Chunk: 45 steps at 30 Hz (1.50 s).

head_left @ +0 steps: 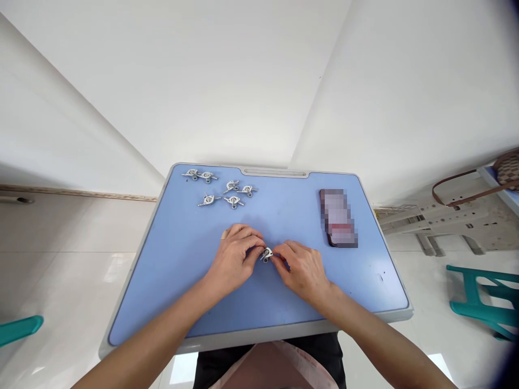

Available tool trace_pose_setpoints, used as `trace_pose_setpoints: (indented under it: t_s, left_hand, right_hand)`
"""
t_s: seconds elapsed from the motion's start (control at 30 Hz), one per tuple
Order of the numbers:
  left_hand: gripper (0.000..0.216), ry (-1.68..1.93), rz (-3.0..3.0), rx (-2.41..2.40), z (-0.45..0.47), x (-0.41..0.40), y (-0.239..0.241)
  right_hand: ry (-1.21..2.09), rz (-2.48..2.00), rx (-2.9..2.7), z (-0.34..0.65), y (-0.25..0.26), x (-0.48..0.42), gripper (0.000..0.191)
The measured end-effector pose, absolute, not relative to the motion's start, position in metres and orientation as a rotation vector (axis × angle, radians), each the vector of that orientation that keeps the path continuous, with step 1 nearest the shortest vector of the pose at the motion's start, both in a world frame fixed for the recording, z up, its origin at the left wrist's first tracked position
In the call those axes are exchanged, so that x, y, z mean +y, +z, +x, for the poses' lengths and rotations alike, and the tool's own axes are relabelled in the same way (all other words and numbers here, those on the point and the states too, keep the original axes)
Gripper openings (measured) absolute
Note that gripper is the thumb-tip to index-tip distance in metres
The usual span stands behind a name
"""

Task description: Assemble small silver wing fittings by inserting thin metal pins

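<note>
Pinching one side of a small silver metal fitting with thin arms, my left hand faces my right hand, whose thumb and forefinger close on the other side. I have it at mid-tabletop, light blue and rectangular, its handling seemingly unfinished. Beyond, six similar silver metal fittings lie loose; remotely, I cannot tell whether they are done.

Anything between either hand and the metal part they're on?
Nothing visible. The left hand and right hand have fingertips right at the metal part, one from each side. The six similar parts lie beyond, toward the far left; the phone lies off right.
</note>
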<state>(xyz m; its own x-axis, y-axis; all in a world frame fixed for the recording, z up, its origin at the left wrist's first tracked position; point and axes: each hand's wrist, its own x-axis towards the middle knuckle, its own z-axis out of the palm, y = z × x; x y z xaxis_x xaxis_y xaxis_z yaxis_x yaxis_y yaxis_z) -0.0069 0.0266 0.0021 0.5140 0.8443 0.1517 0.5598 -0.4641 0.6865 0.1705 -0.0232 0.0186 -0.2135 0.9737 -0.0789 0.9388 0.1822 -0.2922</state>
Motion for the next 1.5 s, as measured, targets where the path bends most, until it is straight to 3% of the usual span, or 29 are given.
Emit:
trace_pose_setpoints:
  t_s: [0.17, 0.27, 0.53, 0.73, 1.13, 1.5]
  left_hand:
    - [0.025, 0.581, 2.258, 1.034, -0.015, 0.028, 0.004]
    - [0.035, 0.528, 2.358, 0.959, -0.017, 0.029, 0.002]
    - [0.016, 0.557, 2.477, 0.995, -0.014, 0.028, -0.002]
    - [0.030, 0.552, 2.504, 0.956, -0.015, 0.028, -0.002]
    - [0.015, 0.624, 2.433, 0.916, -0.012, 0.027, -0.001]
    - [0.012, 0.614, 2.120, 0.957, -0.043, 0.033, 0.035]
  right_hand:
    - [0.472, -1.887, -2.321, 0.171, 0.019, -0.023, 0.029]
    - [0.472, -1.924, -2.328, 0.171, 0.019, -0.022, 0.022]
    - [0.460, -1.968, -2.319, 0.170, 0.018, -0.021, 0.015]
    - [0.446, -1.975, -2.310, 0.169, 0.018, -0.021, 0.015]
    - [0.444, -1.991, -2.273, 0.165, 0.018, -0.021, 0.014]
    - [0.467, -2.027, -2.152, 0.159, 0.032, -0.030, 0.016]
